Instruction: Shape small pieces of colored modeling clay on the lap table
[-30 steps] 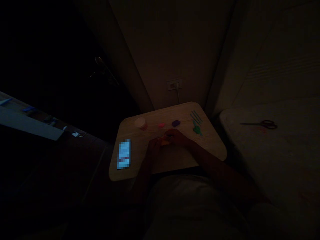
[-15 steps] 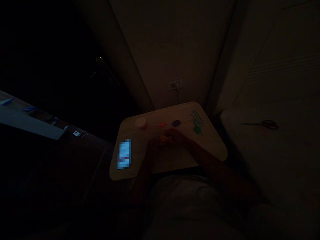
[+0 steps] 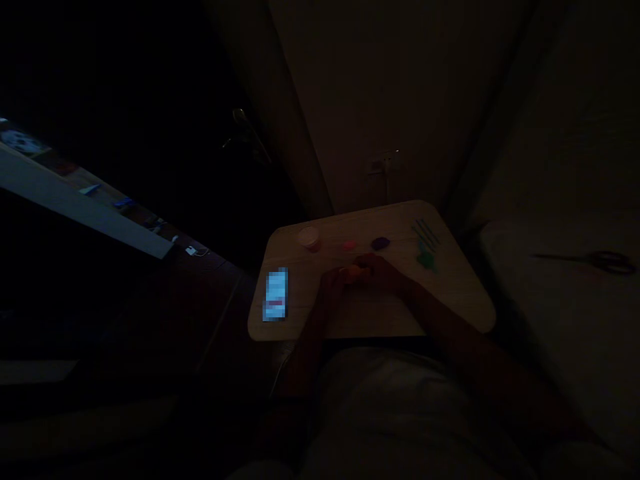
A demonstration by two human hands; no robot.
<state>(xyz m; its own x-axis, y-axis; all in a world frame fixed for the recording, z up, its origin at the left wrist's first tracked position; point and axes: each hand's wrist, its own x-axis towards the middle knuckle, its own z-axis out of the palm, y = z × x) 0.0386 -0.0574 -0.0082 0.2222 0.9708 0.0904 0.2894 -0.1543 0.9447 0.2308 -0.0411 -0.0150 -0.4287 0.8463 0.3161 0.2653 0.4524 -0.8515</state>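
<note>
Dimly lit: orange lump (image 3: 352, 272) sat between both hands, left hand (image 3: 331, 283) at its 8 o'clock, right hand (image 3: 383, 271) at 3 o'clock, both pinching it; long axis unclear.

Single head-worn view, looking forward and down from above, small table (image 3: 465, 293) at mid-distance, dim room.

A small orange lump (image 3: 353, 272), soft-looking like modelling clay, is being held just above the middle of the tabletop, largely covered by fingers on both sides; its exact shape is being hidden by the dim light
</note>
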